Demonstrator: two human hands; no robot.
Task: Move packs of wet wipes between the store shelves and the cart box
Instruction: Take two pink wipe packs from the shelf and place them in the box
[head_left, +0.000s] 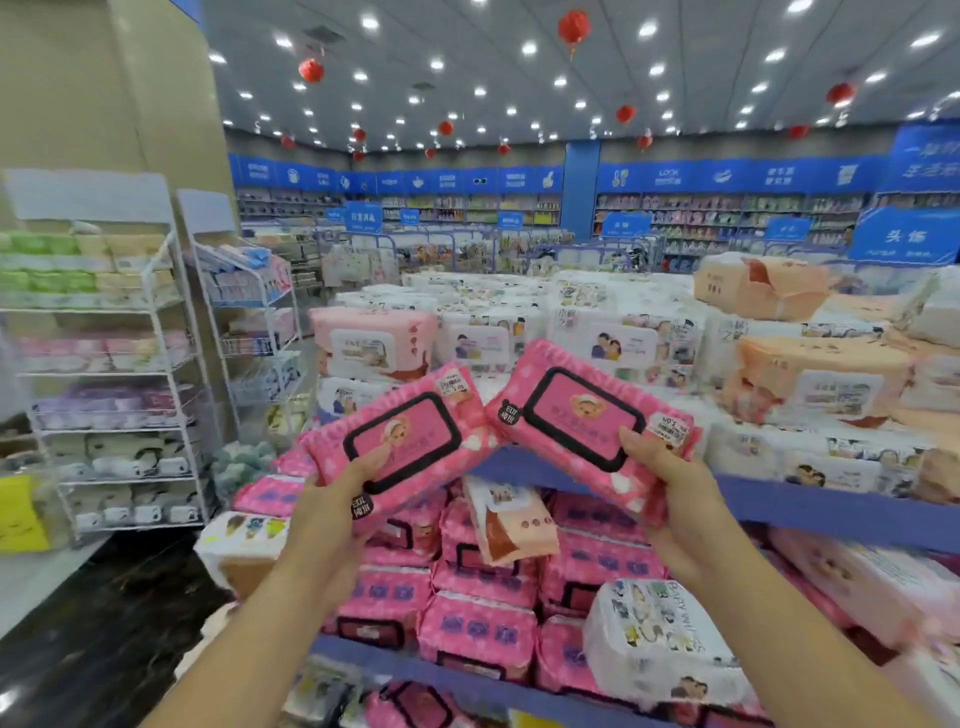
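Observation:
My left hand (332, 514) grips a pink pack of wet wipes (405, 441) by its lower end, thumb on its black-framed lid. My right hand (670, 488) grips a second, matching pink pack (576, 410) the same way. Both packs are raised in front of the blue store shelf (810, 506), tilted toward each other, with their upper corners nearly touching. Below them the middle shelf holds several stacked pink packs (478, 629). No cart box is in view.
White and peach wipe packs (821, 374) crowd the top shelf. A white pack (660, 629) lies low right, and a peach pack (511, 525) sits on the pink stack. White wire racks (109, 364) of tissue goods stand on the left, beside a dark floor aisle (104, 623).

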